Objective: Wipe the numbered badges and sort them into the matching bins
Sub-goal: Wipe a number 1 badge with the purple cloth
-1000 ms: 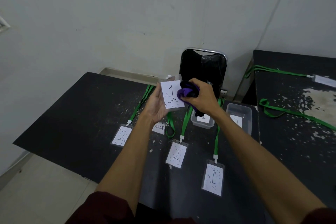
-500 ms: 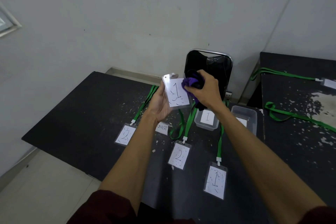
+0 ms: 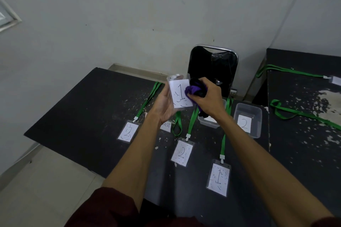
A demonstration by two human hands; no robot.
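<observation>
Scuffed black desk [image 3: 73, 116] is lying beneath. Left hand [image 3: 164, 106] is clutching the badge [image 3: 180, 96] marked 1 above desk centre. Right hand [image 3: 211, 102] is gripping the purple cloth [image 3: 192, 90], now rubbing lower, at the badge's 3 o'clock edge.

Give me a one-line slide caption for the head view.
Above the black table, the left hand holds a badge marked 1 while the right hand presses a purple cloth to its face.

Purple-and-black cloth [image 3: 194, 90] against a white 1-badge [image 3: 179, 96] with black numeral and squiggles; at its 6 o'clock a white 2-badge [image 3: 181, 153], likewise scribbled, on a green lanyard [image 3: 191, 121]; black table [image 3: 83, 116] flecked pale; maroon sleeve [image 3: 103, 208]
</observation>
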